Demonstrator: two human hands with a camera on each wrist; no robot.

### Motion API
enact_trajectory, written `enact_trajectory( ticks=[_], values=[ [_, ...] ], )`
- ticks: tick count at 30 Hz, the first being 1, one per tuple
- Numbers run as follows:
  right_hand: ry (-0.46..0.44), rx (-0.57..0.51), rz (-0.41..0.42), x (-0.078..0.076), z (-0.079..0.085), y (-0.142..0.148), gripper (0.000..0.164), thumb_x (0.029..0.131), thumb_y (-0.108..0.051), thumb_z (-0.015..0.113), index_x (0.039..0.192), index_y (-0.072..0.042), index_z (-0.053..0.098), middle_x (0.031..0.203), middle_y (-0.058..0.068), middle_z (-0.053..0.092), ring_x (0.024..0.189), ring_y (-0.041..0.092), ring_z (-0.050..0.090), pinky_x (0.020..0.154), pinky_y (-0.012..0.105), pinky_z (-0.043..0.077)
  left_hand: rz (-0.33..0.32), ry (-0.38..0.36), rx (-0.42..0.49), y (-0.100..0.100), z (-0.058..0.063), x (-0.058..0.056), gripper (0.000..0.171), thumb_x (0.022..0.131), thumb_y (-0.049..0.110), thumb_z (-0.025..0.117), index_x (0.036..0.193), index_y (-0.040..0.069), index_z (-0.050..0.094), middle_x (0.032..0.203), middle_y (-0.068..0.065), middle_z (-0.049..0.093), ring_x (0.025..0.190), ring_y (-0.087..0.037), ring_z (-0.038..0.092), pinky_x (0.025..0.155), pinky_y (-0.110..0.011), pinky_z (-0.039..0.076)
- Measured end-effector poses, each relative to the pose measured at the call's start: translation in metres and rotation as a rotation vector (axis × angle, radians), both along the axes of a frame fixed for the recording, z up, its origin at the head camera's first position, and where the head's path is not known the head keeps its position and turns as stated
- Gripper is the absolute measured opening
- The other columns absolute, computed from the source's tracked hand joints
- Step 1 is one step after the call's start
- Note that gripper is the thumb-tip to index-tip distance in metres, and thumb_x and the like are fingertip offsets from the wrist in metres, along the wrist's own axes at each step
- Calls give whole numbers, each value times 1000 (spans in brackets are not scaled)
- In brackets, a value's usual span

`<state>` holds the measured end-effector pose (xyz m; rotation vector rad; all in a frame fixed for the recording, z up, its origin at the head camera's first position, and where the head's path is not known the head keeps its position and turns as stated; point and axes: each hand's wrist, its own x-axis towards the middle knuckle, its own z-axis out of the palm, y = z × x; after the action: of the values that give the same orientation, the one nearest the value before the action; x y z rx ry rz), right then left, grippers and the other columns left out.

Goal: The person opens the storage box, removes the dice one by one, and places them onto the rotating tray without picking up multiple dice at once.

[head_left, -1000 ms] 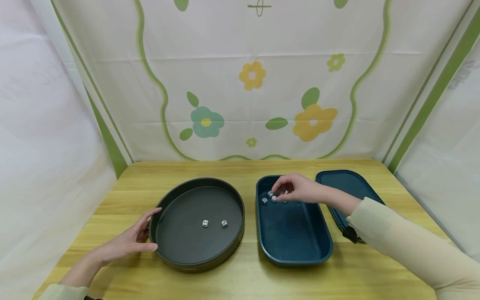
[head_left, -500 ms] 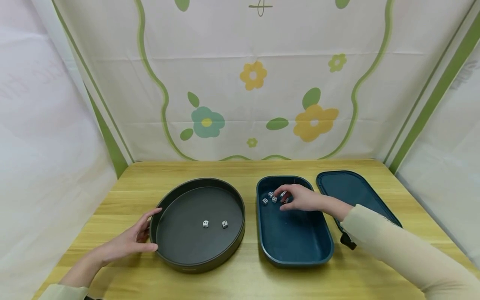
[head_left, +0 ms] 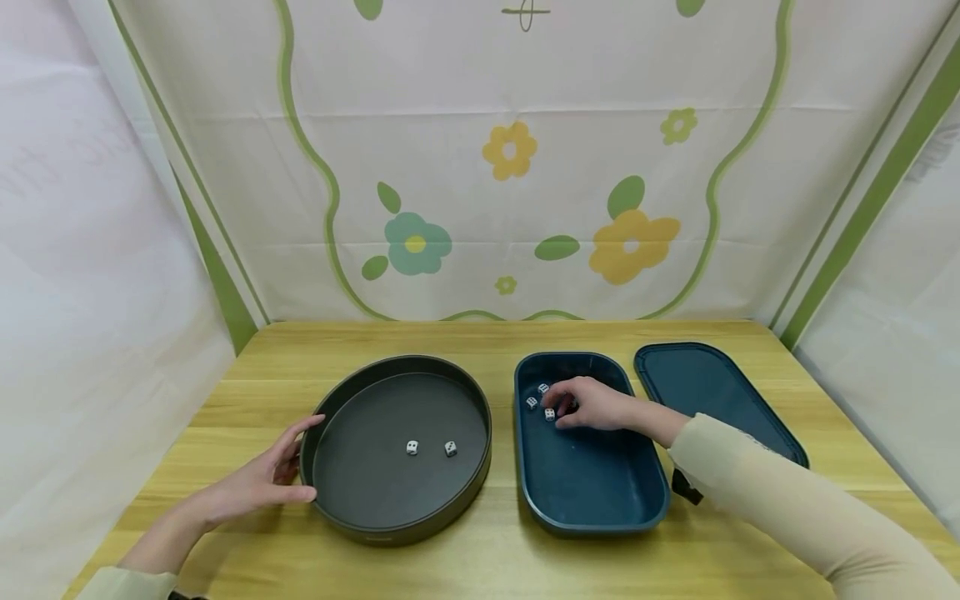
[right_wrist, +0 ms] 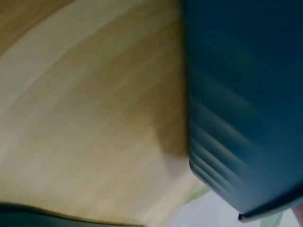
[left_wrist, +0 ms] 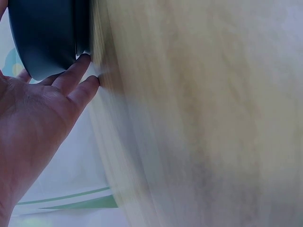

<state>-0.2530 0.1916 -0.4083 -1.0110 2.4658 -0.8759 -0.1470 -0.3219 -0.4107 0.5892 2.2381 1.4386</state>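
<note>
My left hand point(head_left: 251, 482) rests against the left side of a round dark pan point(head_left: 352, 527), its fingers spread along the outer wall and the thumb at the rim. In the left wrist view, its fingers point(left_wrist: 73, 78) reach up against the pan wall. Inside the pan lie two white dice, one left point(head_left: 412, 447) and one right point(head_left: 450, 448). My right hand point(head_left: 597, 404) reaches into a blue rectangular container point(head_left: 592, 492). Its fingertips hover around a die point(head_left: 550, 414), thumb and index finger apart. Other dice point(head_left: 532, 403) lie close by, and some are hidden under the hand.
A blue lid point(head_left: 697, 379) lies to the right of the container, partly covered by the right sleeve. The wooden table point(head_left: 498, 567) carries everything. A floral cloth point(head_left: 517, 200) hangs behind, with white cloth at both sides.
My right hand has shifted within the container, first right, then back left and nearer. A die now lies between its fingertips, closer to the front. The left hand and pan have stayed put.
</note>
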Motion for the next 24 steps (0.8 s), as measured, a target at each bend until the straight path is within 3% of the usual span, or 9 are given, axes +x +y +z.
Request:
enact_trajectory(
  ticks=[10, 17, 24],
  values=[
    [24, -32, 24, 2, -7, -5, 14, 83, -1, 74, 96, -6, 70, 89, -4, 65, 77, 7, 58, 71, 26, 50, -23, -2, 25, 0, -1, -1, 86, 93, 3, 62, 155, 10, 2, 147, -42, 12, 123, 4, 41, 95, -16, 37],
    [32, -38, 27, 1, -7, -7, 12, 84, -2, 73, 94, -6, 70, 87, -4, 65, 76, 6, 58, 70, 26, 50, -12, -11, 18, 1, -1, 0, 87, 93, 4, 63, 155, 12, 3, 148, -41, 13, 124, 3, 39, 96, -15, 35],
    [5, -36, -14, 4, 5, -5, 12, 87, -4, 71, 99, -7, 70, 93, -5, 65, 79, 8, 59, 72, 27, 51, -23, -33, 29, 1, 0, -1, 86, 94, 3, 61, 155, 12, 1, 148, -42, 11, 123, 6, 39, 95, -16, 36]
  ],
)
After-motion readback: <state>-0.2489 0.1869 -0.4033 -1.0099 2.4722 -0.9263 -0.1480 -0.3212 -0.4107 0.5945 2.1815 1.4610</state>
